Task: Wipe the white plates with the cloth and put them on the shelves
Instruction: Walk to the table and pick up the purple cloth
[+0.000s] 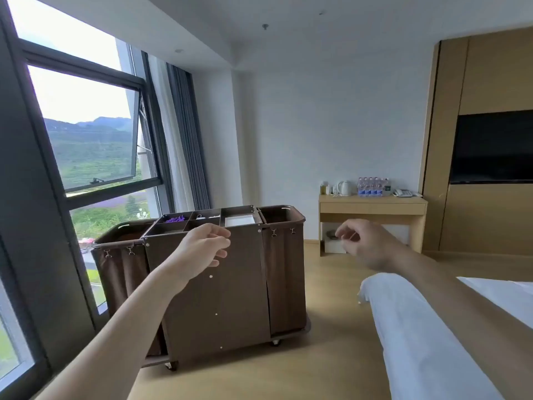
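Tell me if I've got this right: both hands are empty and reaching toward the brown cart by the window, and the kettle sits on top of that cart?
Not quite. In the head view the kettle sits on the wooden desk against the far wall, not on the brown cart. The rest holds: the left hand and right hand are both empty, reaching toward the cart by the window.

Materials and finishes in a hotel room.
Cart [213,284]: matt brown cloth panels with small metal clips at the top rim. Floor [288,370]: smooth pale wood-look boards, faint sheen. Desk [372,207]: matt light wood. Screen [494,145]: glossy black. Bedding [424,342]: smooth white cloth. Window frame [83,67]: dark matt metal.
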Tool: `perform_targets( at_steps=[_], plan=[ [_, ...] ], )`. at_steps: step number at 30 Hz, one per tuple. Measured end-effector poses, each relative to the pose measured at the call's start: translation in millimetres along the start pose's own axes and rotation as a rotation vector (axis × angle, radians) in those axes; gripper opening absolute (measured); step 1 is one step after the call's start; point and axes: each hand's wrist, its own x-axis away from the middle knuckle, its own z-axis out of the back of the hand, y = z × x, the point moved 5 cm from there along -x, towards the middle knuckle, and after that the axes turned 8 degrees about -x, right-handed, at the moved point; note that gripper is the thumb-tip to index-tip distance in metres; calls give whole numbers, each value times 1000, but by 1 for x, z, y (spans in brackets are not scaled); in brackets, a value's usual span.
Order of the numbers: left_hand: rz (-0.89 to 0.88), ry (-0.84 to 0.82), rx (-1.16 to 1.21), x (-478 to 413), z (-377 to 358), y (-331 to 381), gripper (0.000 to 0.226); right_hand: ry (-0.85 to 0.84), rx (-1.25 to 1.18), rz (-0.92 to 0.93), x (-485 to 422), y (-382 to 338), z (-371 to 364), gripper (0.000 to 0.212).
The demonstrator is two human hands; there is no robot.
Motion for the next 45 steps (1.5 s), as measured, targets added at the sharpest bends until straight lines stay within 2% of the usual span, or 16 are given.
perform_targets(
  at_steps=[3, 6, 12, 18, 23, 30, 34, 40, 45],
  plan=[
    [14, -23, -6, -18, -22, 6, 14, -69, 175, -34, 1, 26, -2, 24],
    [23, -49, -15, -41, -52, 7, 14, -102, 215, -71, -6, 62, 2, 26],
    [46, -76, -19, -93, -124, 13, 15, -11, 162, -50, -42, 118, 33, 11],
    [20, -54, 20, -160, -190, 53, 16, 35, 69, -70, -94, 170, 79, 15],
    [-18, -23, 73, -201, -254, 62, 19, 172, -84, -100, -132, 233, 110, 16],
    [17, -89, 26, -267, -324, 44, 24, 258, -293, -255, -170, 333, 78, 20],
    [34, -178, -15, -324, -363, 39, 24, 248, -262, -334, -199, 381, 55, 21],
    [-24, -283, -7, -428, -384, 49, 19, 267, -203, -351, -284, 400, 71, 18],
    [-108, -287, 94, -527, -373, 65, 18, 434, -244, -284, -349, 396, 80, 23]
  ],
)
